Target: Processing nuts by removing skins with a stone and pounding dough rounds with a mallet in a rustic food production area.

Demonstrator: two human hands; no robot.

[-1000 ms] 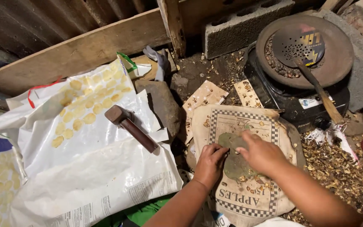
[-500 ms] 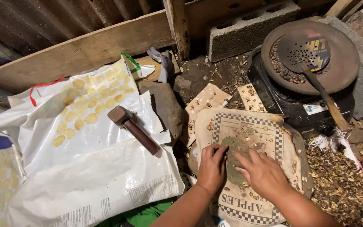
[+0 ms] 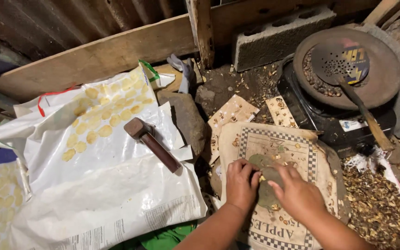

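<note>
Both my hands rest on a flat greenish stone (image 3: pixel 268 194) that lies on a sheet of checker-edged cardboard (image 3: pixel 297 146). My left hand (image 3: pixel 240 184) is curled, its fingertips pinched on a small yellowish nut piece (image 3: pixel 261 178). My right hand (image 3: pixel 297 194) lies over the stone with its fingers reaching to the same piece; its grip is hidden. Bits of shell and kernel are scattered over the cardboard.
A brown wooden mallet (image 3: pixel 152 143) lies on white sacks (image 3: pixel 98 185) spread with yellow discs (image 3: pixel 99 118). A grey rock (image 3: pixel 187 118) stands between the sacks and the cardboard. A black burner (image 3: pixel 322 120) carries a round pan (image 3: pixel 380 78) and perforated skimmer (image 3: pixel 336 62). Shell litter (image 3: pixel 380 208) lies right.
My hands have drawn together over the stone, and my right hand's fingers have closed in towards my left fingertips. The view has shifted slightly; the mallet and pan have stayed put.
</note>
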